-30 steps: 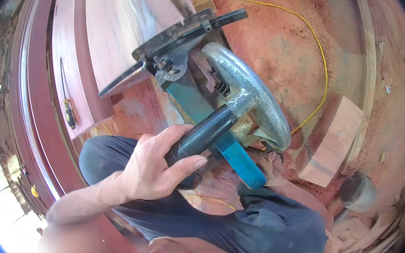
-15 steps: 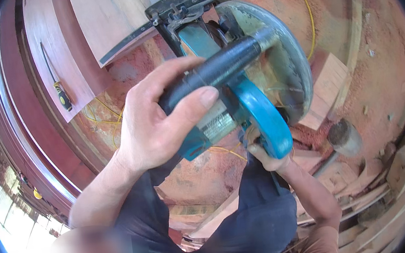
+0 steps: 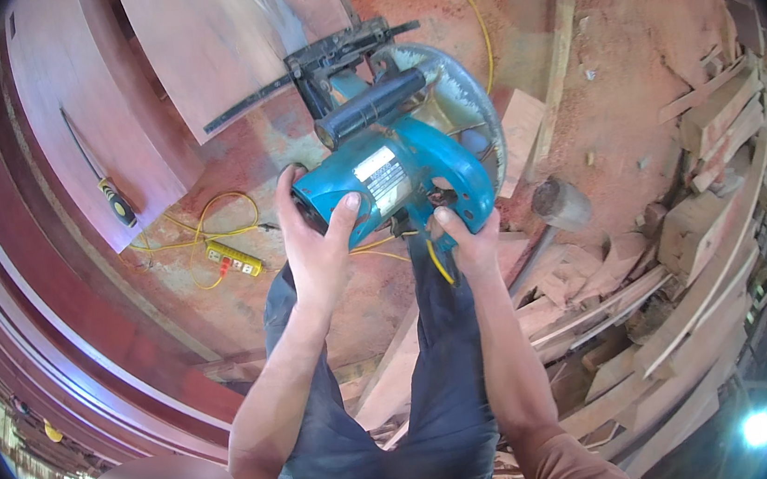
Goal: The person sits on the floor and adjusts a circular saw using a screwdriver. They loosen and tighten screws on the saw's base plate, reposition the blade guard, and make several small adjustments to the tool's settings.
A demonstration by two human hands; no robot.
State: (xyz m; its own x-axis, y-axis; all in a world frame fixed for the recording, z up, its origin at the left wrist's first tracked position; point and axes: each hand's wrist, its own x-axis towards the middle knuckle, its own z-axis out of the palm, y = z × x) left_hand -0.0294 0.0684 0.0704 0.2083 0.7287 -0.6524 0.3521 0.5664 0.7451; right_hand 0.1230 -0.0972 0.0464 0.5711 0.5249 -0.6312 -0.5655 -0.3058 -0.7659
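I hold a teal circular saw point(image 3: 404, 167) in front of me with both hands, above my legs in dark trousers. My left hand point(image 3: 318, 242) wraps around the teal motor housing from below, thumb on its labelled side. My right hand point(image 3: 463, 236) grips the underside of the saw body near the yellow cord. The black handle point(image 3: 370, 108) points up and left. The grey blade guard point(image 3: 462, 100) and the black base plate point(image 3: 327, 58) lie on the far side.
A yellow power strip point(image 3: 234, 259) with a yellow cable lies on the sawdust floor to the left. A screwdriver point(image 3: 113, 198) rests on a reddish board. Offcuts and planks point(image 3: 682, 236) pile up on the right. A mallet point(image 3: 560, 207) lies near my right hand.
The saw has turned in my hands: my left hand left the black handle and now holds the motor housing. My right hand has come under the body.
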